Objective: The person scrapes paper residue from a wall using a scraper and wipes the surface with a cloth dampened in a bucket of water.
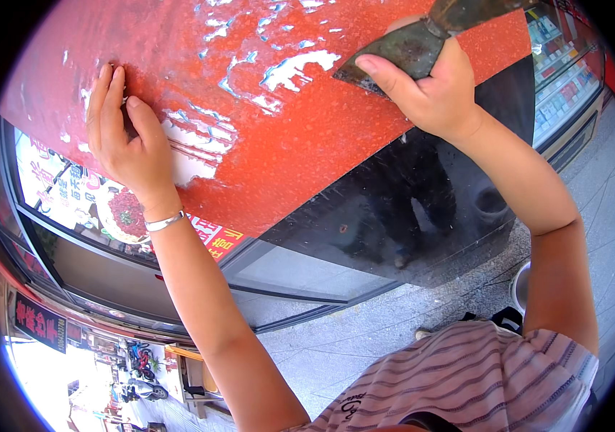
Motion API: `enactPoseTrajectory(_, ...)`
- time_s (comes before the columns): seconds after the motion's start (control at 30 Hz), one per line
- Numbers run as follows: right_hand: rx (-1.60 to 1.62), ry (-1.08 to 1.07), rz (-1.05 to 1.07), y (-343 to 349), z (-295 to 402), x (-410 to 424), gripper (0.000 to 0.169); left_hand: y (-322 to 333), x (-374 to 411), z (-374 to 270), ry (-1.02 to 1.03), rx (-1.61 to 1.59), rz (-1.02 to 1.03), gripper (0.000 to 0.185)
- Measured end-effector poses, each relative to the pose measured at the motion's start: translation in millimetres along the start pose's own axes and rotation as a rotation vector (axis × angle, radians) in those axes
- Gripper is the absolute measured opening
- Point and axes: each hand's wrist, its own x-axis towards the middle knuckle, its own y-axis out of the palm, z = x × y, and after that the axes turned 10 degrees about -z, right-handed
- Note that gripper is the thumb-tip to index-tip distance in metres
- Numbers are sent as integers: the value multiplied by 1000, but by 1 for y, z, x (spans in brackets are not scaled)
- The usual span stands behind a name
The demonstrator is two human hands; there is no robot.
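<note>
A red wall panel fills the upper view, its surface worn and peeled into ragged white patches with bluish edges. My right hand grips a metal scraper by its broad dark blade, thumb laid across the face. The blade's wide edge points left, close to or against the red surface. The scraper's dark far part runs out at the top right. My left hand rests on the red panel, thumb apart from the fingers, a bracelet on its wrist. Whether anything lies under its palm is hidden.
Below the red runs a glossy black panel with reflections. A glass display case stands right, a glass shopfront with posters left. A white bucket sits on the paved floor. Parked scooters are further off.
</note>
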Motion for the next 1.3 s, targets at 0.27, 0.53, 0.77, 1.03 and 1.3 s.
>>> enactPoseTrajectory(0.27,129,113,-155,4,-4,-1,26,0,0,1,-7,16,-14,27)
enactPoseTrajectory(0.53,135,88,31,2,-1,-1,32,1,-2,4,-10,0,-17,28)
enactPoseTrajectory(0.77,229,101,-242,15,7,4,24,0,-2,3,-23,-19,-22,28)
enactPoseTrajectory(1.03,275,18,-302,14,-10,3,34,0,-3,5,-33,-25,-37,26)
enactPoseTrajectory(1.3,281,135,-253,9,-7,8,32,1,-5,9,-28,-58,-72,25)
